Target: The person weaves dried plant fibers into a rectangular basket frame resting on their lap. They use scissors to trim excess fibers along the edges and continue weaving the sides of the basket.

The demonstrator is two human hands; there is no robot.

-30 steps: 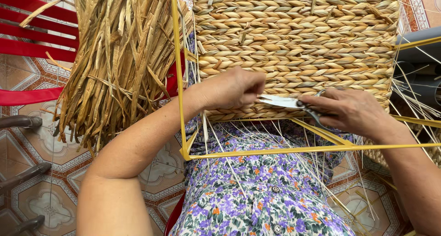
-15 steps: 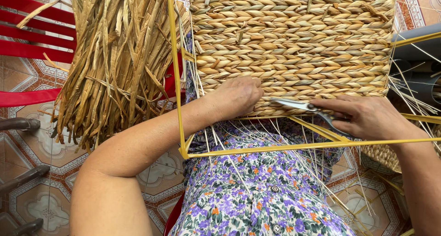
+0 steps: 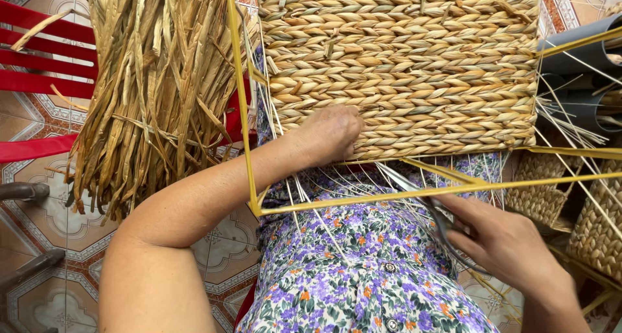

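A woven straw panel fills a yellow wire frame resting over my lap. My left hand presses on the panel's lower left edge, fingers curled against the braid. My right hand sits lower right, below the frame's near bar, gripping scissors whose blades point up and left toward the panel's bottom edge. Thin loose strands hang from the panel across my floral dress.
A thick bundle of dried straw hangs over a red plastic chair at left. Small woven baskets and grey tubes stand at right. Patterned floor tiles lie below.
My right hand has drawn the scissors down and to the right, away from the panel's edge. My left hand slid slightly along the panel's bottom edge.
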